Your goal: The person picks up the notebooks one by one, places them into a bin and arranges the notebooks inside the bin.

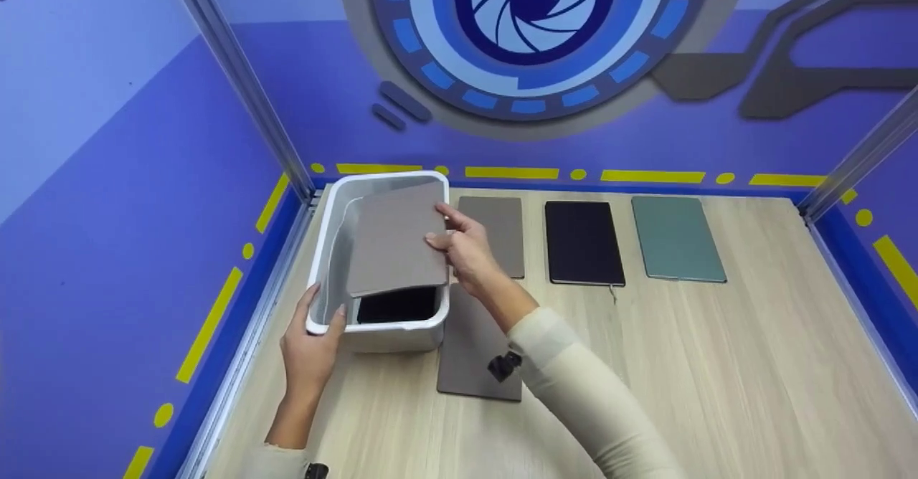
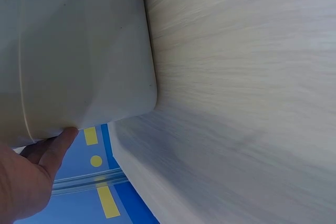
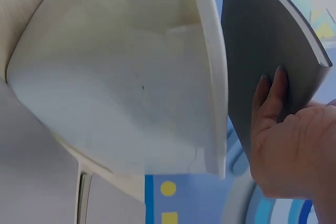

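Evidently, from my remote post, I find the left hand [image 1: 310, 350] clasping the near-left corner of the white bin [image 1: 391, 340]. On the wooden table [image 1: 688, 378], a dark taupe notebook [image 1: 479, 357] lies partly hidden by that bin. Farther in, I record the right hand [image 1: 470, 257] pinching the right edge of a brown notebook [image 1: 398, 242], tilted above the opening, over a black item [image 1: 398, 307] inside. Beyond, I log a grey-brown notebook [image 1: 503, 235], a black notebook [image 1: 584, 244] and a green notebook [image 1: 678, 239] in a row
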`<action>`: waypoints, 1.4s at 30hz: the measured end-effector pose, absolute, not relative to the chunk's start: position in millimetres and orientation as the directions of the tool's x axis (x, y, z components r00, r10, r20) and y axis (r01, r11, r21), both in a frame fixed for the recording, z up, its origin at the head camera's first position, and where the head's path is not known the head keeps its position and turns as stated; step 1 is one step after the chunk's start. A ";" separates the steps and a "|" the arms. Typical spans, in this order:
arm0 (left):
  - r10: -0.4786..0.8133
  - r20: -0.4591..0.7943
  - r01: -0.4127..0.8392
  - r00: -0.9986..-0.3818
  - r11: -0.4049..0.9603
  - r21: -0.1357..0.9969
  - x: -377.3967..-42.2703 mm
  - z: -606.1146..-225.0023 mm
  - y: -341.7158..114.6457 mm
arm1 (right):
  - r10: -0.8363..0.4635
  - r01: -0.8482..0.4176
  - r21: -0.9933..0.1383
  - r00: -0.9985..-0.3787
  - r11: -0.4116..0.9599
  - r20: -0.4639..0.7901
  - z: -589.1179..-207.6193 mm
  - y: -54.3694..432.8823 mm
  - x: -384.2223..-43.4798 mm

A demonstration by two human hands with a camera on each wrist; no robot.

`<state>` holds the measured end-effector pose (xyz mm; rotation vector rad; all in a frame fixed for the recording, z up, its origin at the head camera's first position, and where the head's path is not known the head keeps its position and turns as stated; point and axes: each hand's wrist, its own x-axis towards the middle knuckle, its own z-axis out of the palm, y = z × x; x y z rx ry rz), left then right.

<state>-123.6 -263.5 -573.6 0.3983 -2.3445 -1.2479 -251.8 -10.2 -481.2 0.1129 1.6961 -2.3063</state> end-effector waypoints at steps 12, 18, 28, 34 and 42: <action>-0.445 0.254 -0.037 -0.859 0.548 0.836 -123.2 -573.0 -265.2 | -0.432 0.033 -0.958 -0.888 0.285 -0.159 -476.0 -31.2 -244.5; -0.461 0.233 -0.054 -0.856 0.528 0.847 -123.7 -573.1 -265.6 | -0.489 -0.005 -0.962 -0.862 0.273 -0.135 -472.0 -19.7 -237.8; -0.452 0.248 -0.036 -0.857 0.533 0.846 -123.9 -573.1 -263.9 | -0.440 -0.023 -0.979 -0.895 0.201 -0.069 -466.9 1.1 -235.2; -0.439 0.263 -0.018 -0.859 0.539 0.842 -123.1 -572.6 -264.2 | -0.363 -0.037 -0.984 -0.931 0.177 -0.030 -463.6 23.2 -237.3; -0.432 0.271 -0.012 -0.860 0.549 0.836 -122.5 -573.7 -265.1 | -0.302 -0.051 -0.977 -0.953 0.207 -0.014 -479.4 69.9 -235.9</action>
